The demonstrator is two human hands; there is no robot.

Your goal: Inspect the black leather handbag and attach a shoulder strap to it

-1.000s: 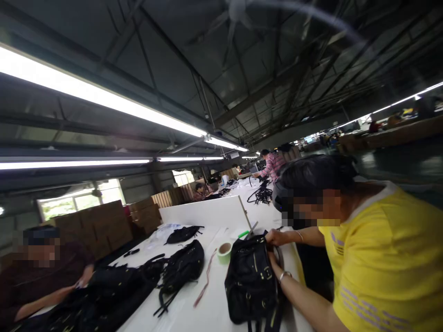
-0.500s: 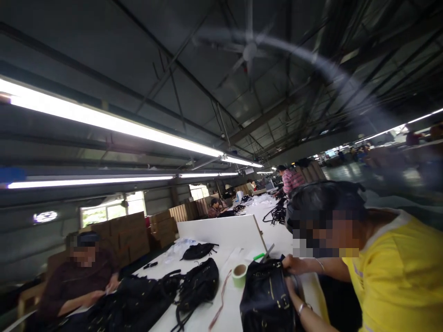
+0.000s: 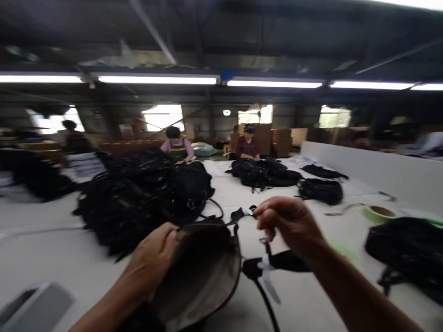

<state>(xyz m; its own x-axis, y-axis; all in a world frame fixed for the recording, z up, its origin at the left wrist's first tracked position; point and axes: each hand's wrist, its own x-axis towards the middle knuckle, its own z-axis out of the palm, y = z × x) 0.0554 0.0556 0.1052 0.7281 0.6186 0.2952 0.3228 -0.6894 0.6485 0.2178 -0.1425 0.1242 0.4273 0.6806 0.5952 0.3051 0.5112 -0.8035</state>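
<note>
My left hand (image 3: 157, 251) grips the rim of a dark open bag (image 3: 200, 272) that lies in front of me on the white table (image 3: 41, 258). My right hand (image 3: 287, 221) is raised above the bag, its fingers pinched on a black strap end with a small white tag (image 3: 245, 212). A black strap with a white paper tag (image 3: 268, 272) trails from the bag toward the right. The picture is blurred by motion.
A big heap of black bags (image 3: 138, 193) lies beyond my hands; more bags (image 3: 263, 173) lie further back, one bag (image 3: 408, 249) at right. A green tape roll (image 3: 379, 213) sits near a white divider board (image 3: 374, 173). Two people (image 3: 247, 145) sit across the table, another stands at left.
The view has swung from the ceiling and the person in yellow beside me down to the table. My own hands and the open bag have come into view.
</note>
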